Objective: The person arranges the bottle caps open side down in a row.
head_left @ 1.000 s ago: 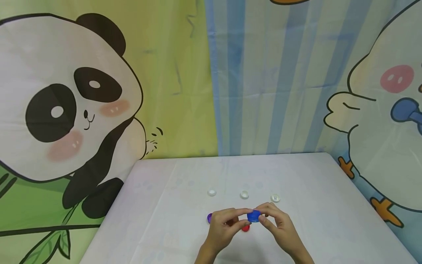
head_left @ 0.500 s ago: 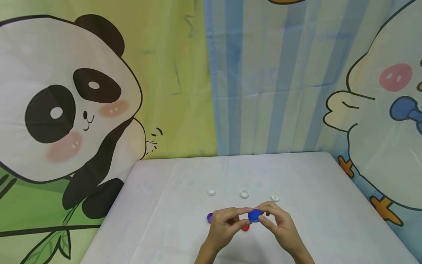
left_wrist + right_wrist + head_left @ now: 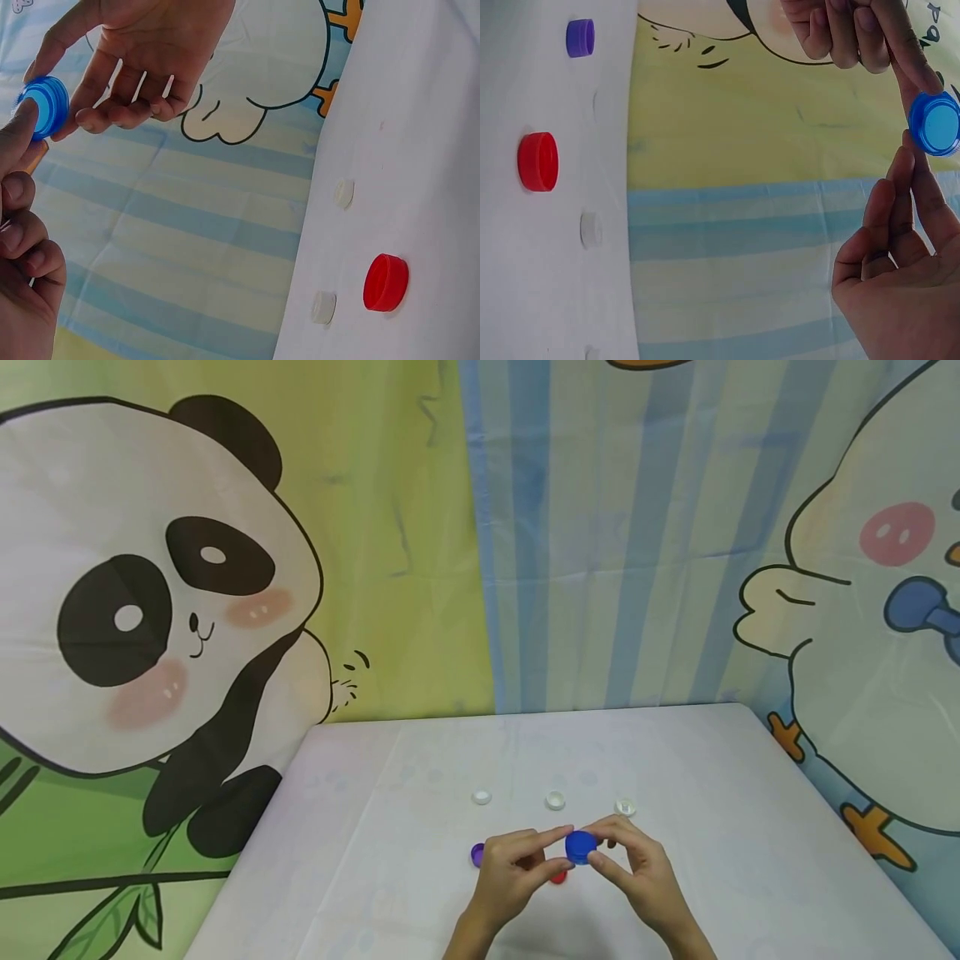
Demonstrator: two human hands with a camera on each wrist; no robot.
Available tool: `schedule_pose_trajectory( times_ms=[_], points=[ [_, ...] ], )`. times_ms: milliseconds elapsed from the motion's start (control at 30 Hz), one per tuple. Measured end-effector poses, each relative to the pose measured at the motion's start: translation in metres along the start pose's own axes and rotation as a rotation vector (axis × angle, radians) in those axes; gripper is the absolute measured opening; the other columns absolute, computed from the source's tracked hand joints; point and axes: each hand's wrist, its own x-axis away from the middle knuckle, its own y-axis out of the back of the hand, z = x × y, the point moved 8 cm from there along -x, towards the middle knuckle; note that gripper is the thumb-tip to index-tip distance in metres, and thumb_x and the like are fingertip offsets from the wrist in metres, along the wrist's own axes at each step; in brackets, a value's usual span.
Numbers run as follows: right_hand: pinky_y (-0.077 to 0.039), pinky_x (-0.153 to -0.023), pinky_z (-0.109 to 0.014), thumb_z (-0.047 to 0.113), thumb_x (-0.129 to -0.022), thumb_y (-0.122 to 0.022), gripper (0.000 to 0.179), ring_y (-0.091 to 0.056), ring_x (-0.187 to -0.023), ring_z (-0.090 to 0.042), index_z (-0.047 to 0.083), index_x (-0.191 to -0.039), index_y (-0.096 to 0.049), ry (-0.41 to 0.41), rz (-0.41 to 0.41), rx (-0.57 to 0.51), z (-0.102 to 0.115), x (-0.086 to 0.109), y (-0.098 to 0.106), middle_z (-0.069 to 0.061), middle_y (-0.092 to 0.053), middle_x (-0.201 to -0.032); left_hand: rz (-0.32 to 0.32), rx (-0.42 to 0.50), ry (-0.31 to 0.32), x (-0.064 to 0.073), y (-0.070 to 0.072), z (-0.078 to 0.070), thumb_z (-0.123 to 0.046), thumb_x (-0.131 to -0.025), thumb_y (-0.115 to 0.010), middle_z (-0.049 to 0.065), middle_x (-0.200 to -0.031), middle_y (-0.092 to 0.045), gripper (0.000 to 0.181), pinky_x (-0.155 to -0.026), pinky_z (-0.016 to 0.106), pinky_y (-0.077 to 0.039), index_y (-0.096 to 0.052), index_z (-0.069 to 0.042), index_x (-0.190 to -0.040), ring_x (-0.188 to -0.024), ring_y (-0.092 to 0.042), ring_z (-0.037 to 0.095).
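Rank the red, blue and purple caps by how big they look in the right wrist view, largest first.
1. Blue cap, only modestly bigger-looking than the next; nearness to the camera may matter
2. Red cap
3. Purple cap

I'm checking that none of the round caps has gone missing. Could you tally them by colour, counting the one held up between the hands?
White caps: 3
Purple cap: 1
Red cap: 1
Blue cap, held up: 1
Total: 6
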Motion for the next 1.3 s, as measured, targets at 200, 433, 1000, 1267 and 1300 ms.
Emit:
schedule_pose_trajectory(
  times_ms=[200, 433, 1000, 1267, 1300],
  points=[
    [-0.036, -0.073, -0.022, -0.016, -0.071, -0.062, 0.034, -0.047, -0.086, -0.012, 0.001, -0.101, -0.063, 0.067, -0.024, -0.024, 0.002, 0.002, 0.002, -0.006, -0.059, -0.090, 0.005, -0.005, -0.004, 0.002, -0.001, 0.003, -0.008, -0.071, -0.073, -0.004, -0.049, -0.042, 0.032, -0.038, 0.006, -0.026, -0.067, -0.001, -0.102, -0.045, -0.031, -0.003],
    [-0.036, -0.075, -0.021, -0.022, -0.064, -0.064, 0.040, -0.045, -0.084, -0.017, -0.004, -0.100, -0.061, 0.131, -0.026, -0.066, 0.014, -0.001, 0.003, -0.009, -0.058, -0.089, 0.005, 0.008, -0.026, 0.003, -0.003, 0.004, -0.009, -0.071, -0.074, -0.005, -0.051, -0.045, 0.034, -0.038, 0.006, -0.027, -0.066, -0.001, -0.103, -0.046, -0.033, -0.004],
    [-0.040, -0.069, -0.023, -0.018, -0.063, -0.069, 0.044, -0.045, -0.078, -0.013, -0.002, -0.104, -0.062, 0.093, 0.002, 0.003, 0.005, 0.005, 0.010, -0.003, -0.055, -0.086, 0.018, 0.021, 0.007, -0.004, -0.010, -0.009, -0.006, -0.072, -0.073, -0.002, -0.051, -0.047, 0.031, -0.039, 0.004, -0.029, -0.065, 0.000, -0.102, -0.043, -0.034, -0.003],
    [-0.036, -0.065, -0.023, 0.000, -0.071, -0.072, 0.040, -0.044, -0.078, -0.009, 0.010, -0.109, -0.062, -0.085, -0.012, 0.207, -0.028, 0.018, 0.033, 0.003, -0.053, -0.082, 0.008, -0.020, 0.017, -0.009, -0.032, -0.009, -0.003, -0.071, -0.072, -0.002, -0.047, -0.042, 0.033, -0.039, 0.005, -0.027, -0.065, -0.001, -0.103, -0.043, -0.032, -0.002],
    [-0.035, -0.065, -0.023, 0.003, -0.071, -0.073, 0.039, -0.043, -0.078, -0.009, 0.011, -0.109, -0.063, -0.105, -0.010, 0.227, -0.031, 0.019, 0.036, 0.003, -0.052, -0.081, 0.001, -0.027, 0.016, -0.009, -0.035, -0.007, -0.003, -0.071, -0.072, -0.002, -0.047, -0.042, 0.033, -0.039, 0.005, -0.027, -0.065, -0.001, -0.103, -0.043, -0.031, -0.002]
  ],
)
